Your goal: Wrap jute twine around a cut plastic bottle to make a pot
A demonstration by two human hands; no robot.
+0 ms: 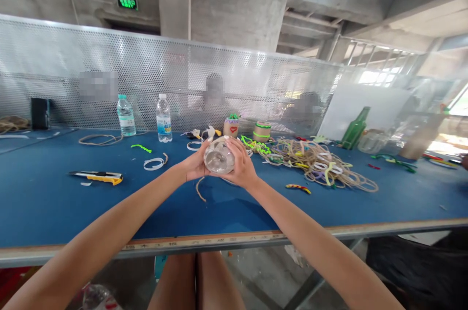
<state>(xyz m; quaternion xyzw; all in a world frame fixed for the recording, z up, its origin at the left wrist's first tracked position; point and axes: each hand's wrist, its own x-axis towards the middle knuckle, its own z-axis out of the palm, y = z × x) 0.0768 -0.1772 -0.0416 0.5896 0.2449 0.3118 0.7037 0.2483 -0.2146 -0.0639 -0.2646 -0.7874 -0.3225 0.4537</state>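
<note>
Left hand and right hand are cupping opposite sides of a clear jar, fingers curling around it; the jar is sitting between the palms, one round end facing the wearer. Just below, a twine end is lying on the blue table. A yellow utility knife is resting off left, a twine heap is spreading right, and a heart-marked pot is standing beyond.

Single head-worn view from near side of blue table, facing forward and down; perforated screen beyond.
</note>
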